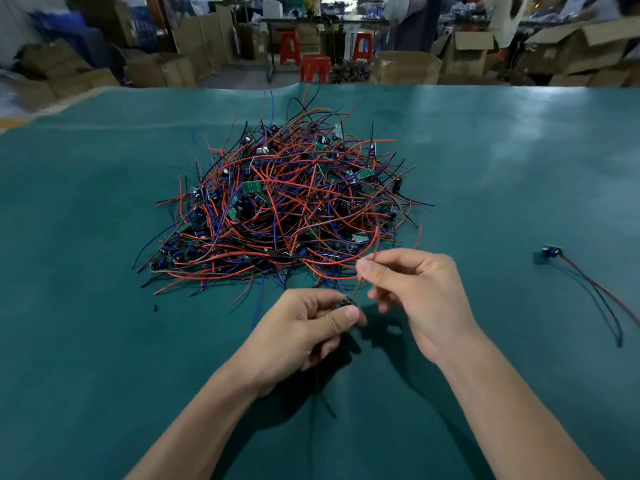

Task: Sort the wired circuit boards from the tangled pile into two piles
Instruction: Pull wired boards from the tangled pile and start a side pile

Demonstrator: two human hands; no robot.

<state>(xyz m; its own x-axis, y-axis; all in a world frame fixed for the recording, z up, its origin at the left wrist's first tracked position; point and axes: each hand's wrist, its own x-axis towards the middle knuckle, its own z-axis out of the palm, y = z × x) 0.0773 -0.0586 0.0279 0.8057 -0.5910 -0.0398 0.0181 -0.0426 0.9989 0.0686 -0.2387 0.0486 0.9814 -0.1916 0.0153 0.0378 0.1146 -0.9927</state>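
Right now we hold one small circuit board (347, 301) just above the green mat (104, 306), near the front edge of the tangled pile (284, 209). Our left hand (304, 334) pinches it between thumb and curled fingers. Its red wire (372, 251) runs up and away from us, and our right hand (412, 289) pinches that wire. Far right, a single wired board (551, 252) lies apart, leads trailing toward us.

Legible text: none. Circuit boards (251, 187), cardboard boxes (405, 67): markings too small or blurred to read.
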